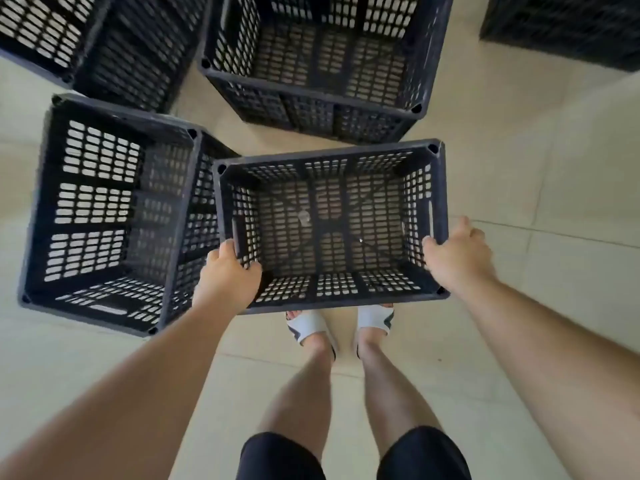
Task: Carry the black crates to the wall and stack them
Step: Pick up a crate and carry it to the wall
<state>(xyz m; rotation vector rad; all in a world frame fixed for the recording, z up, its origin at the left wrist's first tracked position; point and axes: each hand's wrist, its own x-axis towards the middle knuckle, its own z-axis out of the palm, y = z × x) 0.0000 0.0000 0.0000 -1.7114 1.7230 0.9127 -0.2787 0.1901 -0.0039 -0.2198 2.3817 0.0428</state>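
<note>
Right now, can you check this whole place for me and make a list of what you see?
Surface: pale tiled floor.
Job's things: held crate, black, in front of the person's legs. Left crate stands right beside it. Middle crate and far-left crate are further ahead, and corner crate is at the top right.
Clutter: nothing seen.
Hands: left hand grips the held crate's left rim; right hand grips its right rim.
Cables: nothing seen.
Surroundings: bare legs and white sandals; no wall in view.

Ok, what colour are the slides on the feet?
The slides are white with dark accents; the head view shows them just below the crate.
</note>
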